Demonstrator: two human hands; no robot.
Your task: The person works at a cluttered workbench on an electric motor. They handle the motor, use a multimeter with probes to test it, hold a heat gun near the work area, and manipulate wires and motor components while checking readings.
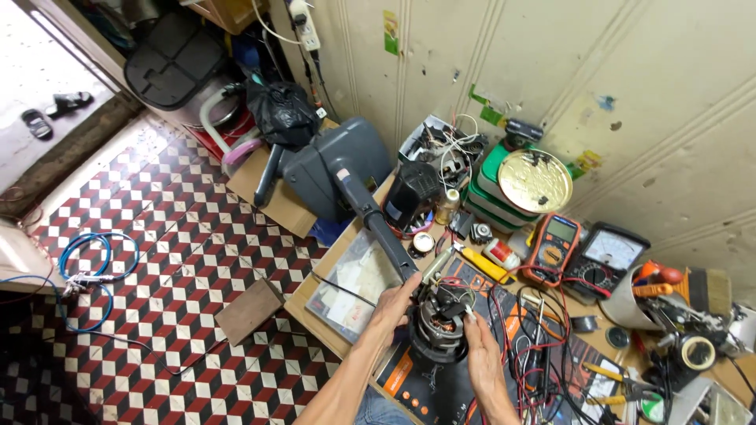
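The round black electric motor with copper windings sits upright on the cluttered wooden counter, between both hands. The left hand grips its left rim; the right hand pinches its right edge, equally near.

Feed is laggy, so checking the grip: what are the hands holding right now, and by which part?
Both hold the electric motor: left hand on its upper left side near the dark handle, right hand against its right side, fingertips at the top by the windings.
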